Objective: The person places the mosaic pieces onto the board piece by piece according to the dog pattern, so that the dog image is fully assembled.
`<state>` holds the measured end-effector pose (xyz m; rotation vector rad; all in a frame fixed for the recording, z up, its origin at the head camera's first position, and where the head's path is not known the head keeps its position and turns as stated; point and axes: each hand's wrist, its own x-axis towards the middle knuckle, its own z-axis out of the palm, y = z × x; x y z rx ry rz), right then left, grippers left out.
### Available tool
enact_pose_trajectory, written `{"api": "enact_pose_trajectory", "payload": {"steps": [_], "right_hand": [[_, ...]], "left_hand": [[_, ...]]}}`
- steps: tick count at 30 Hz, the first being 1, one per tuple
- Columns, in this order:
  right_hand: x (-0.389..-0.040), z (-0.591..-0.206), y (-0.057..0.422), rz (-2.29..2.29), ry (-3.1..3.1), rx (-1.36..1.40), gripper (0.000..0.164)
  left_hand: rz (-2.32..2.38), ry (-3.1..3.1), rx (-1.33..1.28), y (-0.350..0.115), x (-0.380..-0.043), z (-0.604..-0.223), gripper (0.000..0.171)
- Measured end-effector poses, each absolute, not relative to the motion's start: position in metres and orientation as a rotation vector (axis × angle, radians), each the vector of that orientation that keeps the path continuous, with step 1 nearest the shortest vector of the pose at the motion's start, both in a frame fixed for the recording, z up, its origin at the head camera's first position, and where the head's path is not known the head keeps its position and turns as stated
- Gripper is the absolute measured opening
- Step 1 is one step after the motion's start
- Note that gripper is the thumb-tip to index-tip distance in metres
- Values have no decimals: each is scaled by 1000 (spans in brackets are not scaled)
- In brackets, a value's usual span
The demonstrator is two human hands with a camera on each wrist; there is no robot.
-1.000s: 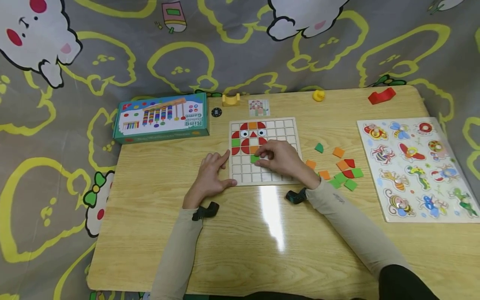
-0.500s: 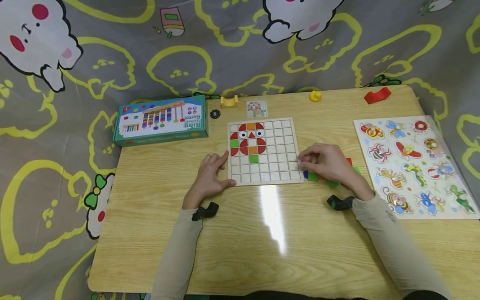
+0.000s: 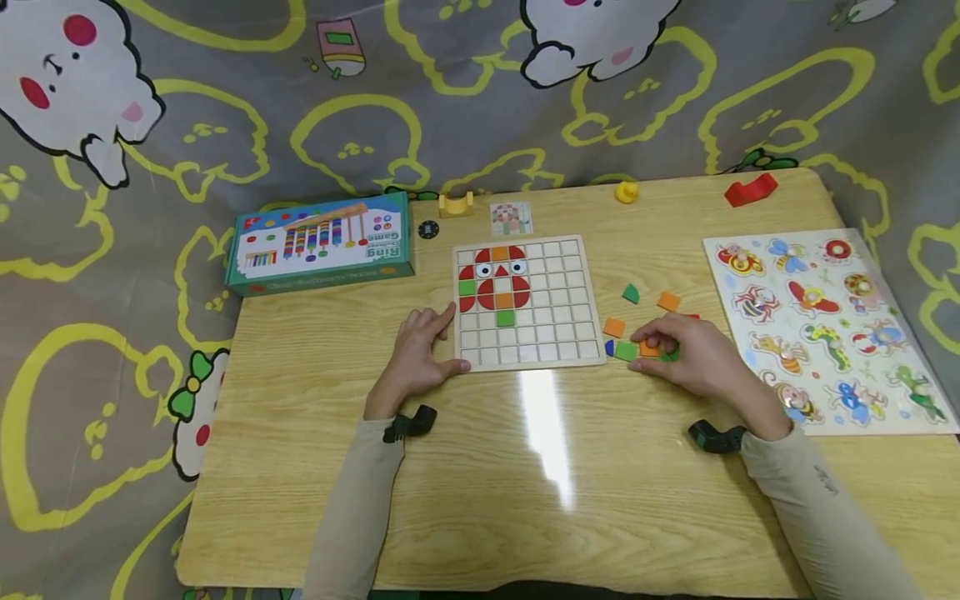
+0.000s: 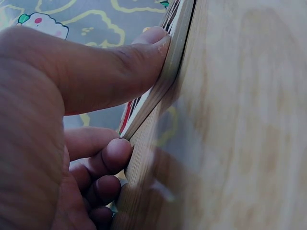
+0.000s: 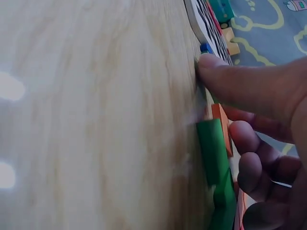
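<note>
A wooden grid board (image 3: 552,334) lies on the table, with red, orange, green, white and eye-marked tiles forming a figure at its upper left. My left hand (image 3: 420,354) rests at the board's lower left, forefinger against the left edge and straight thumb on the corner (image 4: 160,72). My right hand (image 3: 693,354) is over the loose tiles right of the board. Its thumb and forefinger stand apart around an orange square tile (image 3: 649,348). A green square tile (image 3: 626,351) and a small blue piece (image 3: 610,348) lie beside the fingertips. Other tiles are partly hidden under this hand.
Loose tiles near the pile include an orange square (image 3: 669,301) and a green piece (image 3: 631,293). A picture card (image 3: 512,218), yellow block (image 3: 456,204), black chip (image 3: 428,229), duck (image 3: 627,192) and red block (image 3: 752,191) stand behind. A game box (image 3: 318,243) and insect puzzle (image 3: 828,333) flank the board.
My right hand has left the green square on the board below the figure and moved right to the loose tiles. My left hand has stayed at the board's corner.
</note>
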<state>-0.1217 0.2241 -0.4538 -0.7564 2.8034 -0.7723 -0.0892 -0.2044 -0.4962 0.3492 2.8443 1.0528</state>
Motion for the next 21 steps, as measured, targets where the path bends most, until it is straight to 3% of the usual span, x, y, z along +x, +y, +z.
{"api": "enact_pose_trajectory", "payload": {"steps": [11,21], "right_hand": [[-120,-444,205,-578,2821,-741,25],[-132,-436,189,-886,2733,-839,30]], "left_hand": [[1059,2843,352,-205,-89,-495,99],[1048,2845,354,-206,-90,-497,100]]}}
